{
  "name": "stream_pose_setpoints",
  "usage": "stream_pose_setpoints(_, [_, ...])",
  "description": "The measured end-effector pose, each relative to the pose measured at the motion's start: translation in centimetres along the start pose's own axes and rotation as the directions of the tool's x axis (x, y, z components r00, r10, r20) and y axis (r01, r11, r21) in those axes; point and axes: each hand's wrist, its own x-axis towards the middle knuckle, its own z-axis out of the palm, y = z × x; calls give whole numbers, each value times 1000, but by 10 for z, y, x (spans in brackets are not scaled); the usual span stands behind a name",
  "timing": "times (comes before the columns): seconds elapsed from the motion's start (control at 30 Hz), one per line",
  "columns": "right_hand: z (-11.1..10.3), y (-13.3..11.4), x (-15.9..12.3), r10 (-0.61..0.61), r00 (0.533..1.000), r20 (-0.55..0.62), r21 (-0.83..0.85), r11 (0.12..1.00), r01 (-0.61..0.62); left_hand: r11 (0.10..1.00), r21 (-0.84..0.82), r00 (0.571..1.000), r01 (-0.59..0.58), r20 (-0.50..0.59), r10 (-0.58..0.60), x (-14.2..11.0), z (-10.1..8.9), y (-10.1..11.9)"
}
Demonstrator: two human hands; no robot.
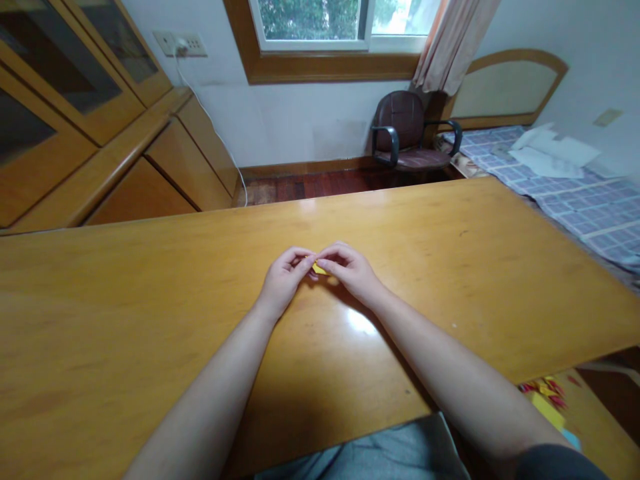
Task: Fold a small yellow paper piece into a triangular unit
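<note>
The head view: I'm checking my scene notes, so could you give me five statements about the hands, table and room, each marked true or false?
1. The left hand and right hand both have their fingers on a small yellow piece. True.
2. Both hands lie flat and far apart. False: they are close together, fingers bent.
3. Red and yellow pieces lie at the picture's lower right. True.
4. The chair stands at the near side of the table. False: it stands beyond the far edge.
5. A power socket on the wall has something plugged in. True.
</note>
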Motion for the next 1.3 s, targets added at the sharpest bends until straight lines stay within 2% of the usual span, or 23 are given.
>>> stream_pose_setpoints(0.13, [0,3,0,56,998,10,88,994,-57,998,61,999,-21,-48,24,1,1,0])
stream_pose_setpoints(0.2, [0,4,0,44,999,-11,88,995,-43,998,65,996,-21,-80,27,2,2,1])
stream_pose_setpoints(0.37, [-2,3,1,-136,990,-28,-134,982,131,999,32,990,-10,-137,14,4,4,1])
stream_pose_setpoints(0.63, [-4,2,1,-188,982,6,-293,939,182,994,-102,995,47,-84,-55,4,0,-4])
stream_pose_setpoints(0.77, [-4,0,1,-153,988,4,-308,940,147,986,-145,994,85,-58,-94,4,-2,-4])
stream_pose_setpoints(1.07, [-3,7,2,-12,999,-49,-194,981,3,981,-160,991,106,-58,-117,5,0,-4])
stream_pose_setpoints(1.3, [-2,5,0,108,994,-13,-49,993,-109,998,4,996,70,-52,-70,2,3,5])
